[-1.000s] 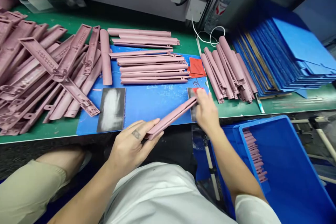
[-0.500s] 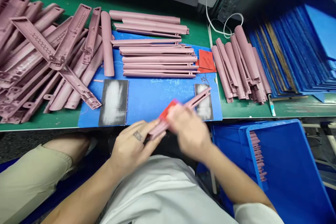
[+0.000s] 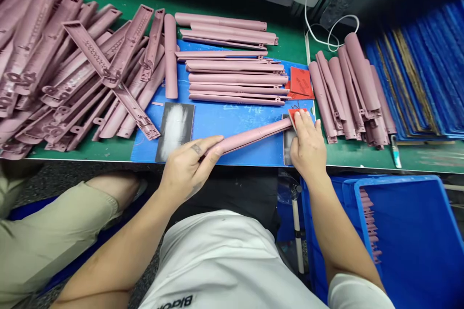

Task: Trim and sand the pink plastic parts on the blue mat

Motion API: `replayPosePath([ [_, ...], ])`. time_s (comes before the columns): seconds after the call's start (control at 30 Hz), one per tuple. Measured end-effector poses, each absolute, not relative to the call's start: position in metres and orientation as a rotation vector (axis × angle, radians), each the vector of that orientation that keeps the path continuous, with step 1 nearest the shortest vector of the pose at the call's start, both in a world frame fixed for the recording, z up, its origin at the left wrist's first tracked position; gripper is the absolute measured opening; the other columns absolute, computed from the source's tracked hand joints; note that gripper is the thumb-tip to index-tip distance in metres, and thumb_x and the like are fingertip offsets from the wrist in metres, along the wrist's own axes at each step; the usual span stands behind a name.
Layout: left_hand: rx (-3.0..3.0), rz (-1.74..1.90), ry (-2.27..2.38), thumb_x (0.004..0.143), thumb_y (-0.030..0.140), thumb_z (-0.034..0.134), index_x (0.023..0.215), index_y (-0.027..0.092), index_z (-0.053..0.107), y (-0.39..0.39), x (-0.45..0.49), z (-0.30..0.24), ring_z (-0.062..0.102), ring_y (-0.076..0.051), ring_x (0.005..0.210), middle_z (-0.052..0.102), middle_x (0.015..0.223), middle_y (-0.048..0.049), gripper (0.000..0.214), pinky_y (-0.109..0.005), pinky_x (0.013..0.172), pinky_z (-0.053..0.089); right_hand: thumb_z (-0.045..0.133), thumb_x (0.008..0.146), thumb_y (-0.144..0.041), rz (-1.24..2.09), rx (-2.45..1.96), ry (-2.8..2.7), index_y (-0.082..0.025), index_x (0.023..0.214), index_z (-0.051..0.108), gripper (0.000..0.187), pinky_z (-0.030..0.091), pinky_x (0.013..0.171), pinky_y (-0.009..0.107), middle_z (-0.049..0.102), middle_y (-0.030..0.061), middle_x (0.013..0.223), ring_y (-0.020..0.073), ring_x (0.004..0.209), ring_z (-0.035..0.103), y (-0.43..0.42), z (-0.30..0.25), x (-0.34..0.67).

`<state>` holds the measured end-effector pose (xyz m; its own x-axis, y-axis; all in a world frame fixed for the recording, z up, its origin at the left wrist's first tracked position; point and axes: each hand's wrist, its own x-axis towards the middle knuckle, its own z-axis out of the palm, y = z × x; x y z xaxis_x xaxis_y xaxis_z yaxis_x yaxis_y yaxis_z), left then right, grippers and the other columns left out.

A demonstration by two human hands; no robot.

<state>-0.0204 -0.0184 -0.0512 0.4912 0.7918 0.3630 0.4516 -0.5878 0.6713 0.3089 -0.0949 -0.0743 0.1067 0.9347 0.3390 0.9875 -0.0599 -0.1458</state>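
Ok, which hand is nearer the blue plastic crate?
The right hand is nearer, just up and left of the blue plastic crate. The left hand is farther left, holding the pink bar.

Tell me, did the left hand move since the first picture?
Yes. The left hand moved forward, farther over the blue mat and closer to the dark pad lying on it.

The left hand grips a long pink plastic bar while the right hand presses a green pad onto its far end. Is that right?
No: the head view shows the small flat pad is red, not green. So the left hand grips the long pink plastic bar while the right hand presses the red pad onto its far end.
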Motion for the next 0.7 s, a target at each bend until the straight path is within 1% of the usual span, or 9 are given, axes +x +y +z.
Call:
replayPosePath([
  [0.1,2.148,0.793,1.017,0.104,0.044,0.071,0.139,0.019,0.075,-0.019,-0.022,-0.05,0.083,-0.023,0.098,0.086,0.117,-0.0092,0.043,-0.031,0.087,0.066,0.041,0.095,-0.003,-0.205,-2.1,-1.856,-0.014,0.171,0.044,0.077,0.033,0.136,0.066,0.051,0.0176,0.172,0.0333,0.167,0.04,-0.083,-0.075,0.311],
  [0.27,2.127,0.848,0.909,0.102,0.032,0.071,0.132,0.02,0.077,-0.034,-0.016,-0.041,0.082,-0.018,0.078,0.087,0.104,-0.006,0.032,-0.026,0.076,0.065,0.038,0.099,-0.004,-0.246,-1.876,-1.918,-0.012,0.17,0.044,0.072,0.035,0.137,0.064,0.055,0.0192,0.169,0.0324,0.165,0.043,-0.105,-0.043,0.225],
  [0.33,2.129,0.871,0.871,0.103,0.029,0.067,0.127,0.02,0.078,-0.038,-0.015,-0.037,0.082,-0.019,0.077,0.087,0.103,-0.0058,0.028,-0.026,0.072,0.065,0.041,0.102,-0.009,-0.155,-1.561,-2.133,-0.013,0.167,0.049,0.065,0.034,0.14,0.056,0.054,0.0145,0.17,0.0281,0.168,0.037,-0.113,-0.032,0.197],
  [0.4,2.111,0.91,0.876,0.103,0.027,0.066,0.125,0.02,0.078,-0.041,-0.016,-0.036,0.082,-0.019,0.077,0.087,0.102,-0.006,0.025,-0.026,0.07,0.065,0.042,0.103,-0.011,-0.083,-1.45,-2.255,-0.027,0.162,0.058,0.062,0.033,0.141,0.049,0.057,0.0036,0.169,0.0223,0.164,0.045,-0.11,-0.029,0.2],
  [0.43,2.102,0.925,0.891,0.103,0.027,0.068,0.124,0.019,0.078,-0.043,-0.016,-0.035,0.082,-0.019,0.076,0.087,0.101,-0.0063,0.025,-0.026,0.068,0.064,0.039,0.102,-0.008,-0.131,-1.559,-2.179,-0.027,0.159,0.06,0.064,0.035,0.139,0.053,0.061,0.0035,0.165,0.0232,0.159,0.052,-0.105,-0.031,0.212],
  [0.5,2.107,0.931,0.926,0.102,0.029,0.073,0.125,0.016,0.077,-0.044,-0.017,-0.035,0.081,-0.019,0.072,0.087,0.096,-0.0066,0.027,-0.025,0.065,0.063,0.035,0.097,-0.002,-0.172,-1.776,-2.009,-0.01,0.159,0.06,0.067,0.038,0.131,0.073,0.067,0.0201,0.157,0.0364,0.151,0.061,-0.094,-0.037,0.24],
  [0.57,2.142,0.94,0.903,0.102,0.027,0.073,0.126,0.015,0.075,-0.045,-0.016,-0.034,0.081,-0.019,0.071,0.086,0.092,-0.0065,0.028,-0.025,0.064,0.062,0.037,0.097,-0.003,-0.147,-1.946,-1.93,-0.018,0.165,0.055,0.072,0.038,0.133,0.069,0.066,0.0142,0.159,0.0332,0.154,0.058,-0.089,-0.04,0.254],
  [0.63,2.183,0.958,0.843,0.103,0.024,0.069,0.126,0.015,0.074,-0.045,-0.015,-0.033,0.081,-0.019,0.074,0.085,0.093,-0.0072,0.025,-0.027,0.067,0.062,0.039,0.101,-0.006,-0.085,-1.72,-2.101,-0.024,0.173,0.043,0.075,0.035,0.138,0.062,0.058,0.0093,0.168,0.0282,0.163,0.046,-0.096,-0.037,0.241],
  [0.7,2.213,0.979,0.782,0.104,0.02,0.065,0.122,0.016,0.073,-0.044,-0.015,-0.032,0.081,-0.02,0.077,0.085,0.096,-0.0084,0.02,-0.027,0.069,0.062,0.041,0.104,-0.008,-0.085,-1.403,-2.22,-0.026,0.176,0.036,0.075,0.035,0.139,0.053,0.061,0.0057,0.166,0.0212,0.166,0.042,-0.109,-0.031,0.209],
])
